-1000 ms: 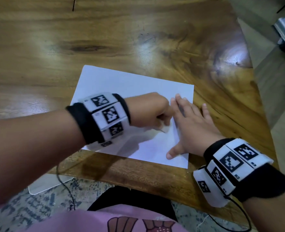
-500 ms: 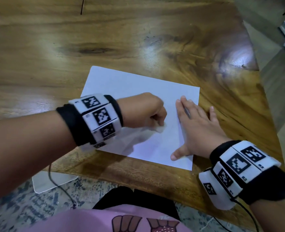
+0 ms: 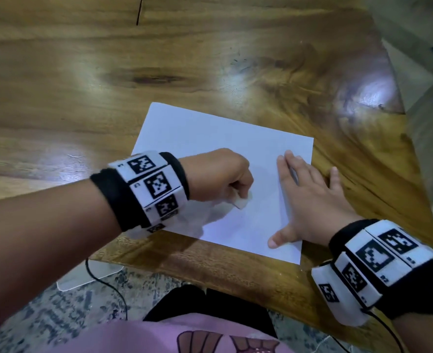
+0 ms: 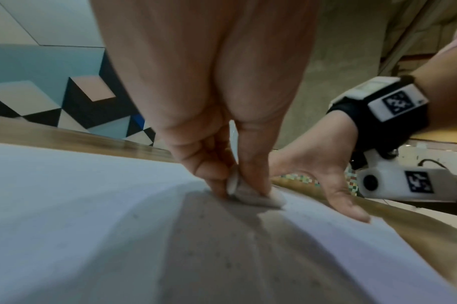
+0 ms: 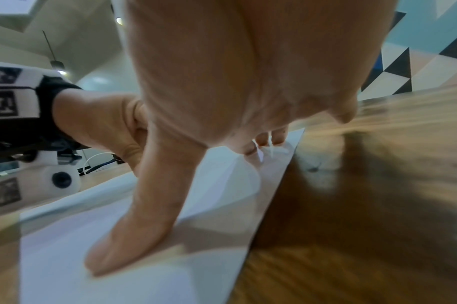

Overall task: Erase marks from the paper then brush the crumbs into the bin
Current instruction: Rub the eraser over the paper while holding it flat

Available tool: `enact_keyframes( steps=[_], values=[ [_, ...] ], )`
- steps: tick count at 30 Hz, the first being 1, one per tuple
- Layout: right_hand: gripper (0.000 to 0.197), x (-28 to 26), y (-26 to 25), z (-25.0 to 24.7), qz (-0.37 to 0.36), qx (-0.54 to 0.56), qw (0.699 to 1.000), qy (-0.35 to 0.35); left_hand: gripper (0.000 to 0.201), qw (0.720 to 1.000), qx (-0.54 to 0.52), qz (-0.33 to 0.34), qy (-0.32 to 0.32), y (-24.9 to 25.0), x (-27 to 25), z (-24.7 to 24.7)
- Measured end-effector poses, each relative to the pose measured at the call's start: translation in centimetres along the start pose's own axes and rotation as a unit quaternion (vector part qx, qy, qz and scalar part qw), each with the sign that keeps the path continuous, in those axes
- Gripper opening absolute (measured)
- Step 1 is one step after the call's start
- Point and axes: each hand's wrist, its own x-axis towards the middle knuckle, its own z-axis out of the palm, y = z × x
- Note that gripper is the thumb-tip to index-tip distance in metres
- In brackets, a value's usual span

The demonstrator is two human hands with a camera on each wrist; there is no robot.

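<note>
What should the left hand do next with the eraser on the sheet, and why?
Probably another short rubbing stroke. The left hand pinches the eraser with its lower edge down on the paper, and the right hand lies flat on the sheet's right side, pinning it. Small specks show on the sheet in the left wrist view, and no bin is in view, so brushing seems premature.

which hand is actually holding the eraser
The left hand: it pinches the white eraser against the paper. The right hand holds nothing and lies flat, fingers straight, on the paper's right side.
</note>
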Motion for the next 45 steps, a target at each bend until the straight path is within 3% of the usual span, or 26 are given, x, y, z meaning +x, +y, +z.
enact_keyframes(
  steps=[7,11,15,19,21,24,27,29,34,36,38,42,45],
  values=[
    [0.149,0.0,0.0,-0.1,0.002,-0.004,1.000,-0.012,0.012,0.996,-0.006,-0.002,-0.093,-1.8,-4.0,0.6],
    [0.150,0.0,-0.2,-0.2,0.005,-0.007,1.000,-0.014,0.013,1.000,0.001,0.018,-0.015,-0.6,-1.6,0.3],
    [0.150,0.0,-0.2,-0.2,0.008,-0.007,1.000,-0.017,0.005,0.999,-0.020,0.042,-0.003,1.0,-0.4,1.8],
    [0.149,-0.1,-0.2,-0.3,0.006,-0.008,1.000,-0.016,0.013,0.990,-0.072,-0.064,-0.099,-0.7,-2.0,2.2],
    [0.149,-0.1,-0.2,-0.3,0.007,-0.006,1.000,-0.019,0.014,0.988,-0.066,-0.062,-0.121,-0.8,-2.3,1.9],
    [0.150,0.0,-0.3,-0.4,0.010,0.000,1.000,-0.025,0.018,0.998,-0.001,0.017,-0.060,0.5,-1.1,1.7],
    [0.150,0.0,-0.3,-0.3,0.011,-0.003,1.000,-0.024,0.016,0.999,0.009,0.051,-0.013,0.9,-0.4,2.0],
    [0.149,-0.1,-0.3,-0.3,0.010,-0.006,1.000,-0.022,0.011,0.999,-0.024,0.037,-0.024,0.0,-1.4,2.2],
    [0.148,-0.1,-0.2,-0.4,0.010,-0.010,1.000,-0.022,0.017,0.988,-0.070,-0.105,-0.094,-3.2,-3.7,1.7],
    [0.148,-0.1,-0.3,-0.4,0.010,-0.012,1.000,-0.024,0.014,0.987,-0.052,-0.093,-0.118,-3.0,-3.3,1.2],
    [0.149,-0.1,-0.4,-0.4,0.011,-0.011,1.000,-0.025,0.009,0.996,-0.015,-0.051,-0.072,-1.4,-2.3,0.5],
    [0.148,-0.2,-0.4,-0.4,0.013,-0.014,1.000,-0.024,0.017,1.000,0.002,0.015,0.005,0.3,-1.5,1.2],
    [0.148,-0.2,-0.3,-0.4,0.013,-0.012,1.000,-0.023,0.015,1.000,-0.011,0.009,-0.012,-0.4,-2.8,1.5]
  ],
)
